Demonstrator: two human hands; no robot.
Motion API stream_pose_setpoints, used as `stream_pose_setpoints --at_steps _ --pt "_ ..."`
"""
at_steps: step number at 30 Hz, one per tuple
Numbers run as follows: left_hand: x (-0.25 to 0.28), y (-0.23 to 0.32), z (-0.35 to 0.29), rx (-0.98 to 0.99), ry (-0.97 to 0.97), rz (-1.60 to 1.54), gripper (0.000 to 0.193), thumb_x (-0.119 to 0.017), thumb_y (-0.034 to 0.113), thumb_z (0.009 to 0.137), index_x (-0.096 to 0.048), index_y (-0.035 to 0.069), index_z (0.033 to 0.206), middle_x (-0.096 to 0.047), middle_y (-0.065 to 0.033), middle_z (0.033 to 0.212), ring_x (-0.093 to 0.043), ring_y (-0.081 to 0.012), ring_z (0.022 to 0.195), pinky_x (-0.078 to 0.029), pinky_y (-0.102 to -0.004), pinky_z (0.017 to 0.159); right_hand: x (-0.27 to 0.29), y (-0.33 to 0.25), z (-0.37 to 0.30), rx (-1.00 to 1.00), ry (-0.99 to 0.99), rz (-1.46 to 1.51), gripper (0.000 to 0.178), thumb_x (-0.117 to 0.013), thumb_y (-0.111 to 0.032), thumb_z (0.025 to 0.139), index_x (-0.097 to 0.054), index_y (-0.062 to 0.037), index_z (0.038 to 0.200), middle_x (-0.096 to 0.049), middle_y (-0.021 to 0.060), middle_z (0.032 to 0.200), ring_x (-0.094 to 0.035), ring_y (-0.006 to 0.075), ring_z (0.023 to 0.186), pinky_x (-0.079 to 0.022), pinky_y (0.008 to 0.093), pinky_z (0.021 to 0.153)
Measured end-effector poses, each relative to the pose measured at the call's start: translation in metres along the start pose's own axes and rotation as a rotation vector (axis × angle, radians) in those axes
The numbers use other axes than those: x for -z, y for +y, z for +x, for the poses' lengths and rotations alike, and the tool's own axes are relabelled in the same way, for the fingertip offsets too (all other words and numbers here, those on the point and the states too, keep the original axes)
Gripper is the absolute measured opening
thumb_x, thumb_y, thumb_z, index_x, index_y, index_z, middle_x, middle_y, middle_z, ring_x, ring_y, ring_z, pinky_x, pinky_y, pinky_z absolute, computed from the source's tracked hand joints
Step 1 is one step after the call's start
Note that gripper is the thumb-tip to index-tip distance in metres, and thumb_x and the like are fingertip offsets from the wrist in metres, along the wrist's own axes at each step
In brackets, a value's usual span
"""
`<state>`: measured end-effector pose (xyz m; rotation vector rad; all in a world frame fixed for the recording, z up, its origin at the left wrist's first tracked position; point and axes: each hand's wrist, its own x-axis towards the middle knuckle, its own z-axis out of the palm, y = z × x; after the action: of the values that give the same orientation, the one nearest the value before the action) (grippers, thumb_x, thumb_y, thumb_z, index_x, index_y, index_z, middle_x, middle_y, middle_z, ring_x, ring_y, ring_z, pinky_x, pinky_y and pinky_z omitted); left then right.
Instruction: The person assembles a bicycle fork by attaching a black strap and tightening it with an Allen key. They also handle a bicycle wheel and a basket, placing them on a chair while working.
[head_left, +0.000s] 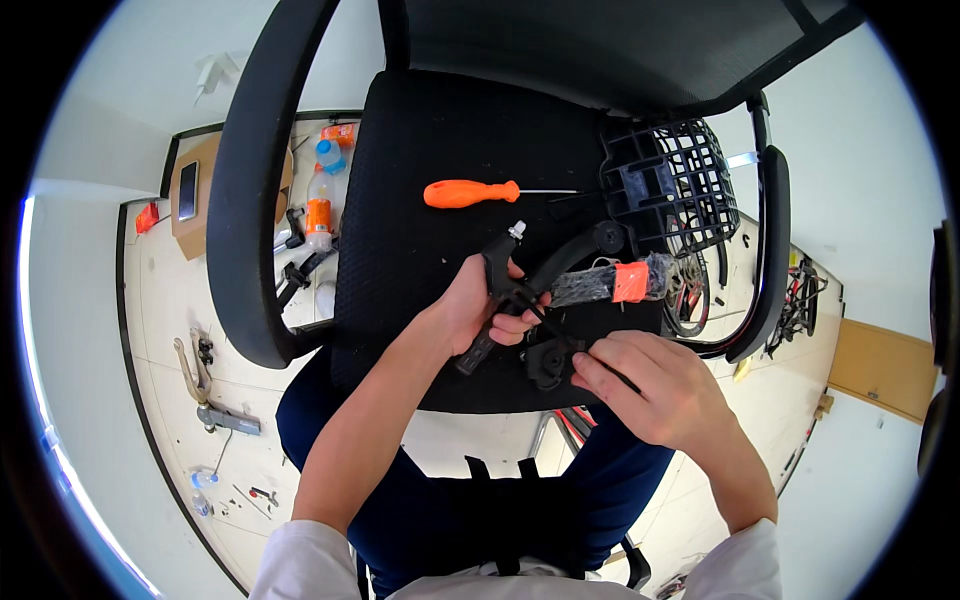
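My left hand [472, 305] is closed around a black branching plastic part [497, 268], over the chair seat. That part has a whitish tip [517, 230] at its upper end and a ribbed grip-like lower end. A thin black cable or strap runs from it toward my right hand [645, 385], whose fingers are pinched together on a thin black piece, perhaps the cable's end. Just left of those fingers is a black bracket-like piece [547, 362]. A curved black arm [580, 250] with a round end lies beyond my left hand. Beside it is a plastic-wrapped bundle [595, 286] with an orange label.
The black chair seat [450, 120] carries an orange-handled screwdriver [470, 193] and, at far right, a black plastic basket [670, 185]. Armrests [245, 190] rise on both sides. Left on the floor are a bottle [319, 210], a cardboard box [200, 230] and a hammer [225, 417].
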<state>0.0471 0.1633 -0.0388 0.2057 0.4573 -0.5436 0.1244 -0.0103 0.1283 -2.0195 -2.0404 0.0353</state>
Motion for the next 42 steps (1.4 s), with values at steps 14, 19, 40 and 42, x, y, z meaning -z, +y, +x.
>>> stream_pose_setpoints --at_steps 14,19,40,42 --pt "-0.008 0.004 -0.009 -0.16 0.081 -0.018 0.041 -0.032 0.034 0.088 -0.054 -0.001 0.092 -0.05 -0.0086 0.069 -0.033 -0.0107 0.044 -0.029 -0.0246 0.041 -0.025 -0.039 0.021 -1.174 0.376 1.408 0.022 -0.042 -0.009 0.101 -0.056 0.007 0.109 -0.065 0.0151 0.062 -0.068 0.0244 0.055 -0.058 0.0293 0.051" --pt "-0.012 0.003 -0.014 -0.149 0.102 -0.051 0.04 -0.032 0.033 0.088 -0.053 -0.001 0.092 -0.051 -0.0085 0.069 -0.032 -0.0105 0.045 -0.029 -0.0242 0.042 -0.022 -0.034 0.019 -1.089 0.215 1.381 0.026 -0.044 -0.01 0.1 -0.054 0.0074 0.117 -0.068 0.0184 0.085 -0.07 0.0241 0.079 -0.058 0.032 0.069" --pt "-0.011 -0.008 -0.012 -0.374 0.163 0.045 0.038 -0.033 0.031 0.091 -0.054 0.001 0.088 -0.052 -0.0078 0.068 -0.034 -0.0098 0.042 -0.029 -0.0249 0.04 -0.027 -0.036 0.015 -1.251 0.294 0.919 0.041 -0.043 -0.027 0.104 -0.067 0.0063 0.106 -0.05 0.0012 0.046 -0.043 0.0052 0.038 -0.036 0.0211 0.04" --pt "-0.013 -0.011 -0.011 -0.437 0.213 0.083 0.035 -0.033 0.028 0.09 -0.055 0.001 0.088 -0.052 -0.0073 0.068 -0.034 -0.0091 0.042 -0.028 -0.0241 0.039 -0.03 -0.038 0.012 -1.29 0.339 0.934 0.042 -0.042 -0.027 0.104 -0.066 0.0075 0.105 -0.05 0.0011 0.046 -0.041 0.0049 0.037 -0.035 0.0214 0.039"
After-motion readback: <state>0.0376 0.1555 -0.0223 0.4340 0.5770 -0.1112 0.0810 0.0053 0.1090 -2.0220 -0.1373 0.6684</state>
